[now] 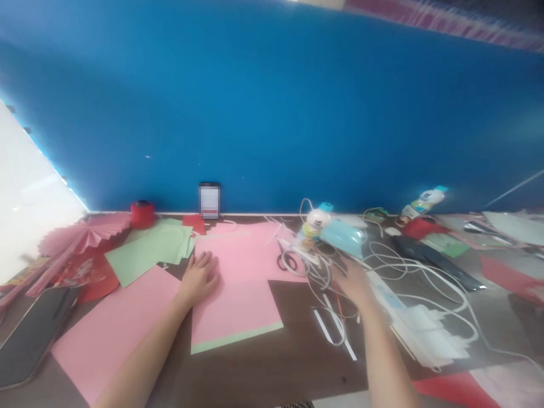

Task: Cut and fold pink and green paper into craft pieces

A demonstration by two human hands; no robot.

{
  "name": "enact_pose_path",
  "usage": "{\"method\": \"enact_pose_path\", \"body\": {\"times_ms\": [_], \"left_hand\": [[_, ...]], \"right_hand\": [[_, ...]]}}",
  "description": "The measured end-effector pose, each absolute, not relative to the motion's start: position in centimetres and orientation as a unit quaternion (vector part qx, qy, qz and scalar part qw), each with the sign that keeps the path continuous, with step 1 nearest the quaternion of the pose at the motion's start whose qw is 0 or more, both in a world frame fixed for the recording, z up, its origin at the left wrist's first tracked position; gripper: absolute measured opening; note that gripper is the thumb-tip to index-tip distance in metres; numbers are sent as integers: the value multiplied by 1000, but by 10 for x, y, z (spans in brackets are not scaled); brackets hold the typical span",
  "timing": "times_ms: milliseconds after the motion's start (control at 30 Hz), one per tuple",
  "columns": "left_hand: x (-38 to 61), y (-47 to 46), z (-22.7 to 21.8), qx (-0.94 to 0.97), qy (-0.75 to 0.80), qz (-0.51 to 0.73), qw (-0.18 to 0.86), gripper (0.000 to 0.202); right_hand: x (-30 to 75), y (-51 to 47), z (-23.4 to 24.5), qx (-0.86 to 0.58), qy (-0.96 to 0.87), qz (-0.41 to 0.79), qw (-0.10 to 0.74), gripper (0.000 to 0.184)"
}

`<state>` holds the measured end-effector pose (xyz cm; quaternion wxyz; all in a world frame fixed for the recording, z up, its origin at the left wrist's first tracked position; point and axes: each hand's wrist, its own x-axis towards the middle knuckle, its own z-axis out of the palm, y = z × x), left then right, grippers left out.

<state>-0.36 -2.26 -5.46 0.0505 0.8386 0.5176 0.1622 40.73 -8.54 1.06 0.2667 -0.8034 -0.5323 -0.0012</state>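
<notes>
My left hand (201, 279) lies on the left edge of a pink sheet of paper (238, 300), fingers extended and nothing held. A pale green strip runs along the sheet's near edge, and more pink paper lies behind it. My right hand (349, 279) is among white cables, left of a white power strip (385, 292). Its fingers are blurred, so I cannot see whether they hold anything. A thin red stick (339, 300) and white paper strips (340, 328) lie just left of that hand. Dark-handled scissors (287, 261) rest on the pink paper between my hands.
Green sheets (148, 252), a pink sheet (119, 328), a red tape roll (142, 215) and a folded pink fan (87, 232) are at left. A phone (209, 201) leans against the blue wall. A white bottle (314, 226), blue packet (343, 237) and tangled cables (425, 272) are at right.
</notes>
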Motion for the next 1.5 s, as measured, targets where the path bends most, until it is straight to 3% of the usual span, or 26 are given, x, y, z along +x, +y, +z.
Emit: {"method": "enact_pose_path", "body": {"times_ms": [167,367,533,700,800,900,1067,1300,1400,1500], "left_hand": [[-4,-22,-58,844,507,172,32,44],[-4,-22,-61,845,500,189,22,43],[-5,-19,-68,849,496,181,7,44],[-5,-18,-68,853,491,177,6,44],[-4,-19,-65,852,491,179,12,43],[-2,-21,-64,851,487,195,17,42],[1,-22,-66,856,467,221,11,41],[5,-21,-69,846,480,231,3,36],[6,-21,-71,845,481,235,9,35],[6,-22,-70,848,465,253,26,37]], "right_hand": [[403,-142,11,-774,-571,213,169,38],[391,-168,-2,-758,-621,145,141,21],[395,-164,-11,-744,-629,146,172,25],[404,-157,-4,-765,-564,176,256,29],[409,-147,-2,-795,-525,173,250,25],[409,-134,-7,-818,-523,130,202,18],[381,-100,-22,-768,-615,-53,170,33],[321,-59,-25,-693,-693,-120,155,14],[306,-51,-18,-677,-687,-179,193,17],[290,-41,-13,-642,-671,-224,295,24]]}}
